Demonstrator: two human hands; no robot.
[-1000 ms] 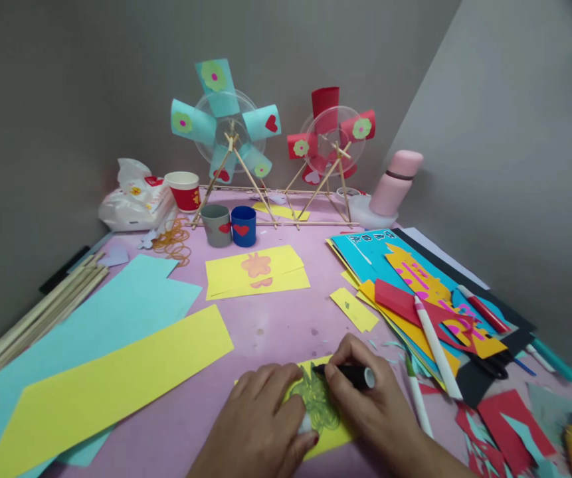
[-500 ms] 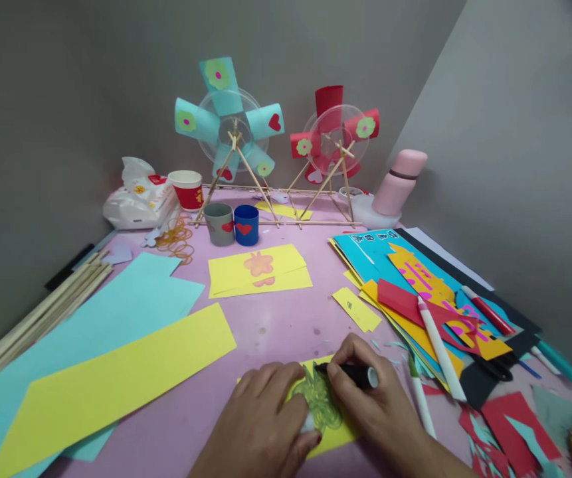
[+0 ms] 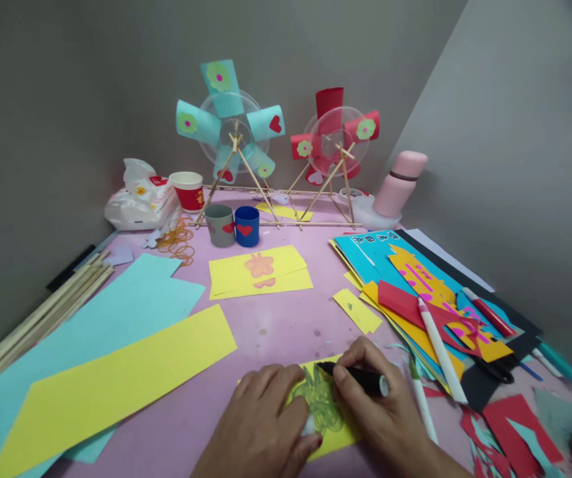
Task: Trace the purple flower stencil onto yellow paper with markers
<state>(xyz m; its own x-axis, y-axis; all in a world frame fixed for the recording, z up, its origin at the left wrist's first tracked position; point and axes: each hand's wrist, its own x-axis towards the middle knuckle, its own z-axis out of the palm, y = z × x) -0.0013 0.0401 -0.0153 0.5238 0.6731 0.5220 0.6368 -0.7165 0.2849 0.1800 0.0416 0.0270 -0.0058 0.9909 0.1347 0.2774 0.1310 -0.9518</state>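
Note:
My right hand [image 3: 382, 405] pinches a black marker [image 3: 358, 377], its tip resting on a small yellow paper [image 3: 338, 431] near the table's front edge. A green scribbled drawing [image 3: 320, 401] covers the middle of that paper. My left hand [image 3: 260, 425] lies on the paper's left part with fingers curled, pressing it down; something small and white shows under its fingertips.
A long yellow strip [image 3: 111, 382] lies on light blue sheets [image 3: 116, 312] at left, beside wooden sticks [image 3: 36, 318]. Coloured papers, pens [image 3: 438, 345] and scissors pile up at right. Two paper wheels [image 3: 228, 126] on stick frames, two small cups [image 3: 246, 226] and a pink bottle [image 3: 398, 182] stand at the back.
The marker in my right hand has tilted a little flatter and its tip has shifted slightly on the green drawing. My left hand stays in place on the paper.

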